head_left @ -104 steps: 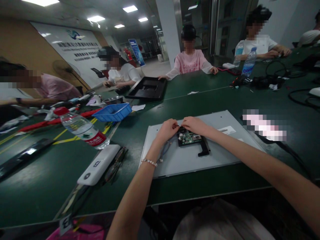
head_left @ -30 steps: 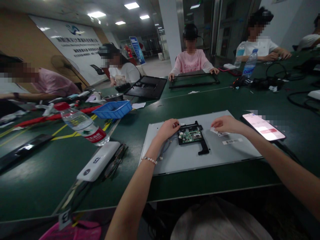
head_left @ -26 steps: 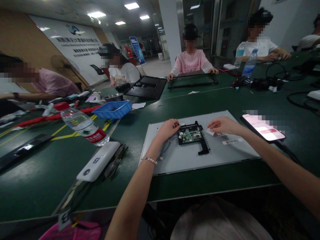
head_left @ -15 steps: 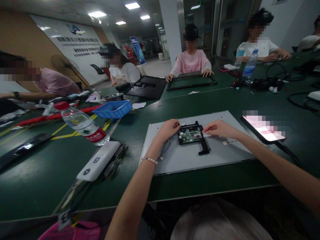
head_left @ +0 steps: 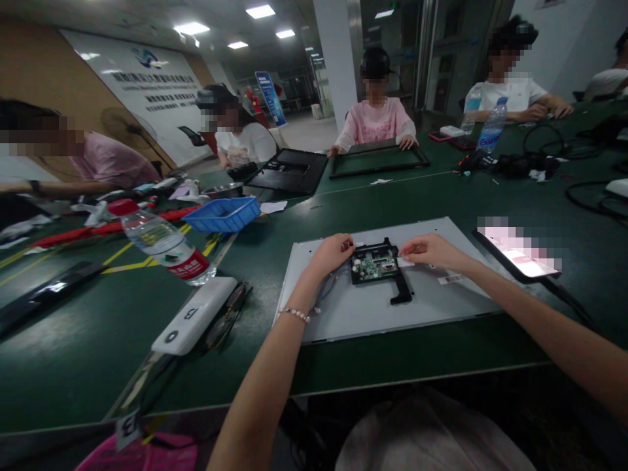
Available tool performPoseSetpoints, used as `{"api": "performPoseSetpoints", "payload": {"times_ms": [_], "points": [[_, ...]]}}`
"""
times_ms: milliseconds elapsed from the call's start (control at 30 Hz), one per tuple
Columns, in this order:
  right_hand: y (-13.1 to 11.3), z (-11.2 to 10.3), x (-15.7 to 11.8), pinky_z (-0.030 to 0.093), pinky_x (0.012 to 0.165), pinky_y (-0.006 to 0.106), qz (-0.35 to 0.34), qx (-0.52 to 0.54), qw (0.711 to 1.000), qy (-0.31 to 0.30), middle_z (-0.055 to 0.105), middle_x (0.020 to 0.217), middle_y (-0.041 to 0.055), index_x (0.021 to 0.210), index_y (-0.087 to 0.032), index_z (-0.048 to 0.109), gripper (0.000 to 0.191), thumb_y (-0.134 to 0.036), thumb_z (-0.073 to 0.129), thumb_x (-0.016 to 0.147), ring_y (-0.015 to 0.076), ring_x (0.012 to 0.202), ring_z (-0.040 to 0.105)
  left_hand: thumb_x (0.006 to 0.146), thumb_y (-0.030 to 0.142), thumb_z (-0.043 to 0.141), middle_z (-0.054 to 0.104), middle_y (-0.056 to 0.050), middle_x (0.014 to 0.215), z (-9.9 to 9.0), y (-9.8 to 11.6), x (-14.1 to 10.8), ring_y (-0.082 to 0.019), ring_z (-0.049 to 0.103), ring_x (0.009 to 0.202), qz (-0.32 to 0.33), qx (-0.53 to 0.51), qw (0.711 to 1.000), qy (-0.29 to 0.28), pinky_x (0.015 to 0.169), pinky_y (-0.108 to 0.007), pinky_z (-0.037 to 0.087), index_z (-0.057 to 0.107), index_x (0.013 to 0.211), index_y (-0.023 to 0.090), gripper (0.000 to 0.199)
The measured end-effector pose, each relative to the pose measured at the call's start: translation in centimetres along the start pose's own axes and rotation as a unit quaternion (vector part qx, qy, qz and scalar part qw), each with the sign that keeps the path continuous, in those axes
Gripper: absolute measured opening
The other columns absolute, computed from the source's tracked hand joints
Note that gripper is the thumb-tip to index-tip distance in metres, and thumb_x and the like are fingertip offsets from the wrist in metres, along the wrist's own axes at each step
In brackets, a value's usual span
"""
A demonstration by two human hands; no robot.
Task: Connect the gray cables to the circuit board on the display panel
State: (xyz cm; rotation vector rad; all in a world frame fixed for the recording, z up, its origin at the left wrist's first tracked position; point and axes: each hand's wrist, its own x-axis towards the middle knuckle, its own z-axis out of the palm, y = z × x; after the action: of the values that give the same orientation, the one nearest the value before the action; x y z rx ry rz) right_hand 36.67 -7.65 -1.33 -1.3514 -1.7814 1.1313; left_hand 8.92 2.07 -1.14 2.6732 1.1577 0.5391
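A grey flat panel (head_left: 333,320) lies on the green table. On it rests a black bracket (head_left: 402,289) around a green circuit board (head_left: 375,267). My left hand (head_left: 335,252) has its fingers closed at the bracket's upper left corner, gripping its edge. On the other side, my right hand (head_left: 426,252) pinches at the bracket's right edge, beside a small white label; what lies between its fingertips is too small to make out. A thin grey cable (head_left: 324,293) lies by my left wrist.
On the left are a water bottle (head_left: 169,245), a white power bank (head_left: 193,317), glasses (head_left: 228,317) and a blue basket (head_left: 223,214). A lit phone (head_left: 523,252) lies right of the panel. Across the table, a person holds a black frame (head_left: 380,171).
My hands have hardly moved. The person across the table has shifted the black frame slightly to the right.
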Motion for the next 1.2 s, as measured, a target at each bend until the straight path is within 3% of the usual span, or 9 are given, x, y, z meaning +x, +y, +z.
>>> {"api": "performPoseSetpoints", "payload": {"times_ms": [133,300,433,600,700,800,900,1067,1200], "points": [[0.6,0.4,0.3,0.051,0.077,0.033,-0.016,-0.001,1.000,0.006,0.071,0.089,0.0060,0.091,-0.018,0.069,0.019,-0.025,0.064,0.074,0.0176,0.083,0.066,0.083,0.024,0.052,0.063,-0.003,0.082,0.0,0.0,0.0,-0.016,0.058,0.072,-0.007,0.003,1.000,-0.004,0.067,-0.026,0.044,0.062,0.089,0.017,0.013],[0.7,0.9,0.4,0.049,0.074,0.031,-0.076,-0.106,0.991,0.033,0.071,0.083,0.0026,0.086,-0.019,0.071,0.016,-0.026,0.062,0.075,0.0165,0.078,0.064,0.083,0.024,0.051,0.062,-0.003,0.079,0.2,-0.1,0.1,-0.016,0.057,0.070,-0.002,0.006,1.000,-0.001,0.065,-0.026,0.043,0.062,0.088,0.018,0.013],[0.2,0.9,0.1,0.047,0.073,0.031,-0.078,-0.149,0.985,0.042,0.071,0.084,0.0015,0.088,-0.022,0.071,0.017,-0.028,0.061,0.076,0.0167,0.077,0.063,0.082,0.025,0.051,0.062,-0.002,0.079,0.2,-0.1,0.0,-0.016,0.056,0.070,-0.003,0.005,1.000,0.002,0.064,-0.025,0.042,0.061,0.087,0.018,0.013],[-0.3,0.0,-0.2,0.048,0.075,0.030,-0.030,-0.083,0.996,0.011,0.070,0.090,0.0029,0.092,-0.020,0.070,0.019,-0.029,0.063,0.076,0.0165,0.082,0.063,0.083,0.024,0.051,0.062,-0.002,0.079,0.0,0.3,0.0,-0.016,0.057,0.071,-0.019,0.014,1.000,-0.009,0.064,-0.025,0.042,0.062,0.088,0.018,0.014],[-0.8,-0.5,-0.5,0.047,0.065,0.027,0.019,-0.045,0.999,0.005,0.070,0.092,0.0045,0.094,-0.021,0.069,0.021,-0.031,0.062,0.077,0.0163,0.079,0.063,0.083,0.024,0.051,0.062,-0.002,0.078,-0.1,0.3,0.0,-0.016,0.057,0.070,-0.014,0.011,1.000,-0.011,0.064,-0.025,0.042,0.062,0.088,0.018,0.014],[-0.8,-0.4,-0.6,0.043,0.053,0.025,0.051,-0.024,0.998,0.002,0.069,0.079,0.0053,0.094,-0.020,0.069,0.023,-0.033,0.063,0.077,0.0149,0.067,0.061,0.083,0.024,0.050,0.062,-0.002,0.078,-0.1,0.3,0.0,-0.016,0.057,0.070,-0.011,0.010,1.000,-0.008,0.064,-0.026,0.042,0.061,0.087,0.018,0.013],[-0.4,0.2,-0.4,0.042,0.050,0.025,0.051,-0.012,0.999,-0.003,0.068,0.075,0.0051,0.092,-0.018,0.069,0.022,-0.033,0.064,0.075,0.0135,0.059,0.060,0.084,0.025,0.051,0.062,-0.003,0.079,-0.1,0.3,0.0,-0.016,0.057,0.070,-0.017,0.011,1.000,-0.013,0.065,-0.026,0.042,0.061,0.088,0.018,0.014],[-0.2,1.0,-0.1,0.042,0.047,0.023,0.028,-0.017,0.999,0.003,0.070,0.089,0.0066,0.086,-0.018,0.067,0.017,-0.030,0.063,0.074,0.0129,0.059,0.063,0.083,0.024,0.051,0.062,-0.002,0.078,-0.1,0.4,0.0,-0.016,0.056,0.070,-0.014,0.009,1.000,-0.014,0.064,-0.026,0.042,0.062,0.089,0.018,0.014],[-0.2,0.9,-0.1,0.040,0.044,0.023,0.032,0.009,0.999,0.003,0.069,0.077,0.0060,0.087,-0.017,0.067,0.021,-0.032,0.062,0.074,0.0143,0.058,0.062,0.084,0.025,0.051,0.061,-0.002,0.076,0.0,0.3,0.0,-0.016,0.056,0.069,-0.012,0.013,1.000,-0.013,0.062,-0.025,0.040,0.062,0.088,0.018,0.014]]}}
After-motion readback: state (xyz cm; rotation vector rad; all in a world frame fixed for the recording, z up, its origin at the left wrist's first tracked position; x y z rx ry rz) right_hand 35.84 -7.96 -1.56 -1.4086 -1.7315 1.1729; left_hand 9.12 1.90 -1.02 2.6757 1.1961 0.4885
